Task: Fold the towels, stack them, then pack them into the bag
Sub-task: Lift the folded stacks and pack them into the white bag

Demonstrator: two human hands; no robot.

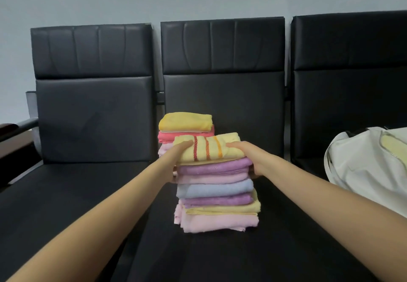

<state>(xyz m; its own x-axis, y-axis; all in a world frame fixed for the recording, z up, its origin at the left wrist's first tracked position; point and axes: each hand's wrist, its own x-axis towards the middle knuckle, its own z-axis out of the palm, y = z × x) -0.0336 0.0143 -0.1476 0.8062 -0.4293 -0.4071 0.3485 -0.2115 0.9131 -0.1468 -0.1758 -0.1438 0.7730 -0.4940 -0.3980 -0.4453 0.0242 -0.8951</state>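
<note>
A tall stack of folded towels (pixel 217 196) stands on the middle black seat, in purple, pink, blue and yellow layers. On top lies a pale yellow towel with red and orange stripes (pixel 209 148). My left hand (pixel 176 156) grips the upper towels from the left, thumb on the striped towel. My right hand (pixel 248 158) grips the same upper towels from the right, with fingers tucked under the top purple and pink layers. Behind stands a second, shorter stack (pixel 186 127) topped by a yellow towel over a coral one. A white bag (pixel 363 160) lies on the right seat.
A row of three black padded seats (pixel 94 116) lines a pale wall. An armrest (pixel 19 127) sticks out at the far left. The white bag's opening shows a pale yellow towel (pixel 394 147) inside.
</note>
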